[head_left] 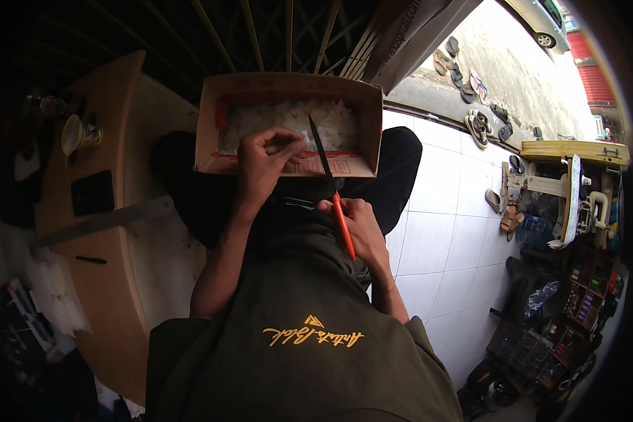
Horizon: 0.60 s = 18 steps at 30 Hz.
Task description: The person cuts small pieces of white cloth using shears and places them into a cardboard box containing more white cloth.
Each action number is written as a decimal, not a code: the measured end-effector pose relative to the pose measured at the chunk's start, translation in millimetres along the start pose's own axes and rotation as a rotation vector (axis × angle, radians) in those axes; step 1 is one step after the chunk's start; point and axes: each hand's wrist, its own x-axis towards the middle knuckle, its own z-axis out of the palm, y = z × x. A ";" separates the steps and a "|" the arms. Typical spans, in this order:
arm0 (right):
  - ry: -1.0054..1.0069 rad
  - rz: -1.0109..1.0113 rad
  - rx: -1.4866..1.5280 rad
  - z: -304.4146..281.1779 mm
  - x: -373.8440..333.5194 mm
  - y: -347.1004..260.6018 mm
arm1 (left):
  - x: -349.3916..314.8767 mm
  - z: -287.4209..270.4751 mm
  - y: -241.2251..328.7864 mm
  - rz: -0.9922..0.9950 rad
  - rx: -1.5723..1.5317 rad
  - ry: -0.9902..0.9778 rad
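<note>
An open cardboard box rests at my lap, with a layer of small white pieces inside it. My right hand is closed round the orange-red handle of a knife. Its thin dark blade points up and away, over the near side of the box. Left of the blade, my left hand is over the box's near edge with its fingers pinched together. A pale bit shows by those fingertips, too small to name. Something red lies in the box's left end.
On my left stands a wooden table with a black flat case, a long metal strip, a pen and a yellow-white cup. Bars rise behind the box. Shoes line the doorway; shelves and clutter stand at right.
</note>
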 end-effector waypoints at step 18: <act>-0.054 -0.051 -0.127 3.6 -7.5 -2.8 | -1.0 7.8 -12.9 0.019 -0.230 -0.005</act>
